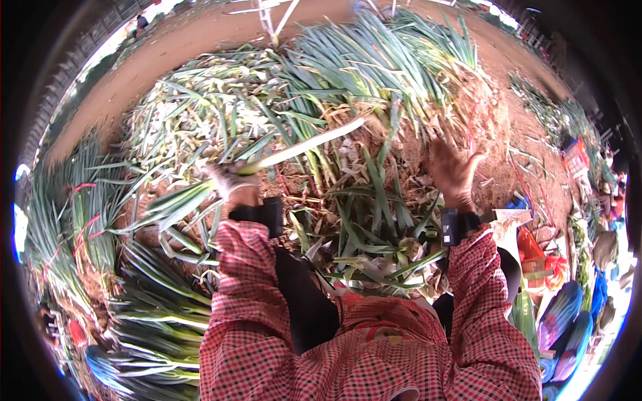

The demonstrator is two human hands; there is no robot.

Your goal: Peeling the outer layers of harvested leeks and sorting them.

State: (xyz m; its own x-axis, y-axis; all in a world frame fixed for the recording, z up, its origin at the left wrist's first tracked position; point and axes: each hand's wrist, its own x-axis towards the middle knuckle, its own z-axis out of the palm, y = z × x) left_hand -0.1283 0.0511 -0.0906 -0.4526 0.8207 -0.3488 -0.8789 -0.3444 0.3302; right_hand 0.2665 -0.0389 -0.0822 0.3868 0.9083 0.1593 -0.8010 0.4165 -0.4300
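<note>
My left hand (232, 183) is wrapped round a large green onion (304, 146). Its bare white stalk points up to the right, and its green leaves trail down to the left of the hand. Over the brown soil on the other side, my right hand (453, 172) is raised with its fingers apart and holds nothing. Between my arms and below the hands lies a litter of stripped leaves (374, 200) and peelings. Dark bands sit round both wrists, above red checked sleeves.
Untrimmed green onions (374, 60) with soil on their roots are heaped ahead. A pile of stripped leaves (200, 113) spreads at the far left. Tied bundles (87, 220) stand at left, and cleaned green onions (157, 327) lie at lower left. Blue-wrapped bundles (565, 314) are at right.
</note>
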